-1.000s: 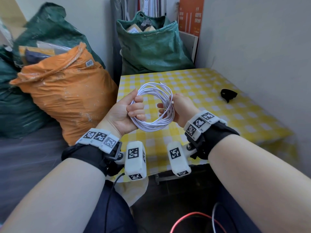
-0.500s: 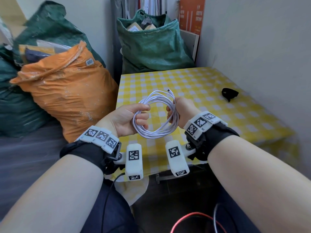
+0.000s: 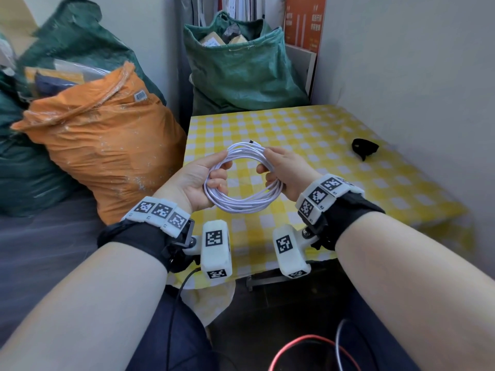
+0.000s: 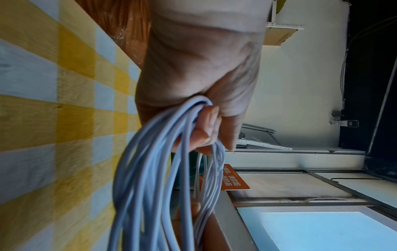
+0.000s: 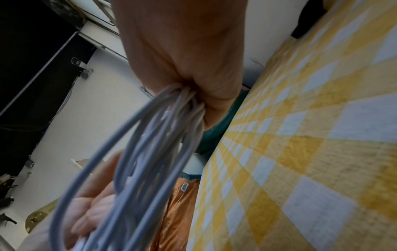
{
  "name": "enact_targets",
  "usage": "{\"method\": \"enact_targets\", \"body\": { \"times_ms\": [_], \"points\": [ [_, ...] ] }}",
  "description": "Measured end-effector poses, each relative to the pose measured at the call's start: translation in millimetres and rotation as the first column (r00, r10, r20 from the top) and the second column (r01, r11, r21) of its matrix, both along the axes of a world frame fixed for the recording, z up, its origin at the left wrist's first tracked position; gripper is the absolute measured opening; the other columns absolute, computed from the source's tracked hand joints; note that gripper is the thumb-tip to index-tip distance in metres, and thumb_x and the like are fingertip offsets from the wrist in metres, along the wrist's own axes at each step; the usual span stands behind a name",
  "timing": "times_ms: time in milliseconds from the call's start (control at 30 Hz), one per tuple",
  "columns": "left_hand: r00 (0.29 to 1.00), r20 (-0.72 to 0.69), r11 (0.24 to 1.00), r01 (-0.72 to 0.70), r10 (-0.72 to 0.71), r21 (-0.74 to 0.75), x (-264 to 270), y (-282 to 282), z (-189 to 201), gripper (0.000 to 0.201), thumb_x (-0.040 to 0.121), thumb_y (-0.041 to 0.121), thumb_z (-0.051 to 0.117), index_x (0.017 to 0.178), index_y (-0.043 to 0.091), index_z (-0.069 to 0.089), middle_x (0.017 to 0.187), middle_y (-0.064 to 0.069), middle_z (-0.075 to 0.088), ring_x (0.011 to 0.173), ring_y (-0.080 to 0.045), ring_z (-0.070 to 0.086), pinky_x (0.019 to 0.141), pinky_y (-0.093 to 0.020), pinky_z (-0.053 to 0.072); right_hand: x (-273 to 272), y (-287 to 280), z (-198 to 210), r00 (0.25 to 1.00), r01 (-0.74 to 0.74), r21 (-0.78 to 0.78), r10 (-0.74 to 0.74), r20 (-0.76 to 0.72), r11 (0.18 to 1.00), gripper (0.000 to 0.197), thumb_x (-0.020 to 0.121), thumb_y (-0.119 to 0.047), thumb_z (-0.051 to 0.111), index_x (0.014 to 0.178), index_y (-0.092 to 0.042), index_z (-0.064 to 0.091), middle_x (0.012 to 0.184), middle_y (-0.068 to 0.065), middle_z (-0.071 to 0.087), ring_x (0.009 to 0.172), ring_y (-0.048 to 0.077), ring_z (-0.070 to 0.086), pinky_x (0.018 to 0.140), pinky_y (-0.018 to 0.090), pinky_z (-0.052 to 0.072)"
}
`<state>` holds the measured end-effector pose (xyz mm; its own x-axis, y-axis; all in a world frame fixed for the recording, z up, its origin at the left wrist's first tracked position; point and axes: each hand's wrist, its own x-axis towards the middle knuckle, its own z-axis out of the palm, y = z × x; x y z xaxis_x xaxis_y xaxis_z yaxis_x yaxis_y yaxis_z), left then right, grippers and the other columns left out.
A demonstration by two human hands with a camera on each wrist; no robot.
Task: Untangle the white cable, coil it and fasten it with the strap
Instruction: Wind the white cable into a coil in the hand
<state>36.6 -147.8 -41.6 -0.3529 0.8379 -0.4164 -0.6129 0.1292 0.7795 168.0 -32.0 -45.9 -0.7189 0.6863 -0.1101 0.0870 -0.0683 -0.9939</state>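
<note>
The white cable (image 3: 242, 206) is wound into a round coil held in the air above the near part of the yellow checked table (image 3: 308, 129). My left hand (image 3: 211, 175) grips the coil's left side, fingers curled through the loops (image 4: 163, 169). On the right side, my right hand (image 3: 270, 167) pinches and grips the strands (image 5: 154, 152). One cable end with its dark plug (image 3: 251, 142) sticks out at the top of the coil. The black strap (image 3: 364, 148) lies on the table at the far right, near the wall, apart from both hands.
An orange sack (image 3: 107, 145) stands against the table's left edge, with green sacks (image 3: 241, 70) behind it and at the table's far end. A grey wall (image 3: 415, 76) runs along the right side. Red and black wires (image 3: 308, 346) lie below, near my lap.
The coil has tilted from standing more upright to lying flatter and rounder between my hands. Both hands have kept their hold and shifted slightly along the loops.
</note>
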Motion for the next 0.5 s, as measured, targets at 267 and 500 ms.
{"method": "enact_targets", "body": {
  "times_ms": [267,500],
  "points": [
    [0.998,-0.052,0.997,0.037,-0.033,0.069,2.7,2.7,6.0,0.02,0.098,0.03,0.044,0.103,0.012,0.054,0.048,0.005,0.043,0.031,-0.004,0.028,0.036,-0.016,0.032,-1.0,1.8,-3.5,0.988,0.149,0.1,-0.151,0.019,0.984,0.014,0.099,-0.017,0.033,0.096,-0.017,0.046,0.074,0.005,0.066,0.046,0.015,0.043,0.04,0.022,0.037],
    [0.991,-0.129,0.988,0.052,-0.033,0.142,5.4,4.3,9.8,0.021,0.1,0.02,0.039,0.109,0.02,0.058,0.044,0.007,0.032,0.029,-0.003,0.024,0.033,-0.014,0.027,1.1,4.4,-1.3,0.985,0.159,-0.111,-0.165,-0.052,0.981,0.017,0.1,-0.014,0.034,0.087,-0.012,0.046,0.082,0.013,0.064,0.058,0.021,0.059,0.055,0.034,0.055]
  ]
}}
